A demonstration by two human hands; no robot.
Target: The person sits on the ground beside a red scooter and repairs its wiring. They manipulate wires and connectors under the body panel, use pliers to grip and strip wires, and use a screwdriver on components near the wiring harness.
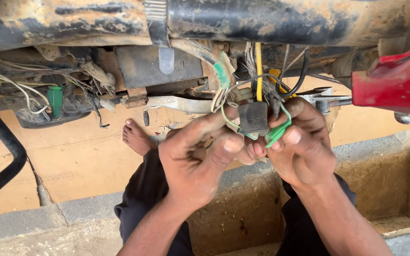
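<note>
Both hands work at a bundle of wires under a mud-caked vehicle frame (285,21). The left hand (193,161) pinches a thin green wire (225,116) just left of a small black connector block (253,118), while the right hand (302,144) closes tight on green tape (277,132) beside that block.

Upper frame: mud-stained vehicle frame tube (72,21). Upper left: green connector (55,98) among white wires (20,90). Left edge: black hose (5,161). Right edge: red body panel (395,80). Centre left: bare foot (136,137).
</note>
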